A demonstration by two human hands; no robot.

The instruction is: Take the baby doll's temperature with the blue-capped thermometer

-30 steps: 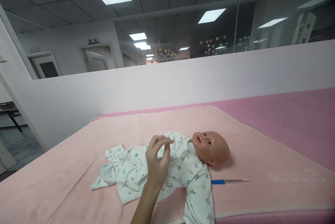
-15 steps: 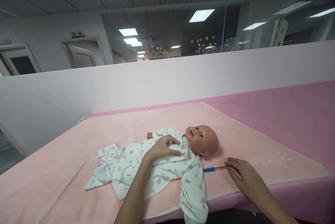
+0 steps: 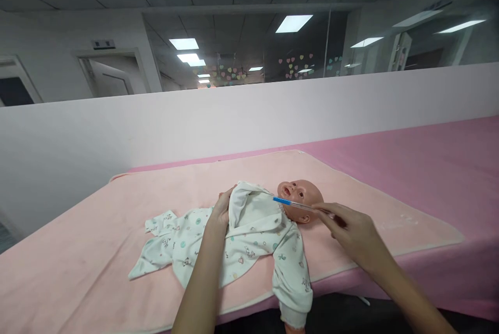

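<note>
A baby doll [image 3: 307, 193] lies on its back with its head to the right, dressed in a white patterned romper [image 3: 249, 248]. My left hand [image 3: 222, 209] is closed on the romper's front flap at the chest, lifting it so that the pale inner side shows. Between the fingertips of my right hand [image 3: 343, 222] is a slim clear thermometer [image 3: 300, 205] with a blue end, pointing left. Its blue end hovers by the doll's neck and the raised flap. One sleeve [image 3: 292, 277] hangs over the near edge, with part of the doll's hand below it.
A peach blanket [image 3: 97, 240] lies under the doll on a pink-covered table [image 3: 440, 167]. Behind it runs a low white partition [image 3: 234, 120]. Beyond are windows with heart stickers [image 3: 298, 66] and a doorway [image 3: 113, 76].
My right hand has lifted the thermometer off the blanket and brought it left toward the doll's neck. My left hand has shifted to the far chest side and raised the romper flap.
</note>
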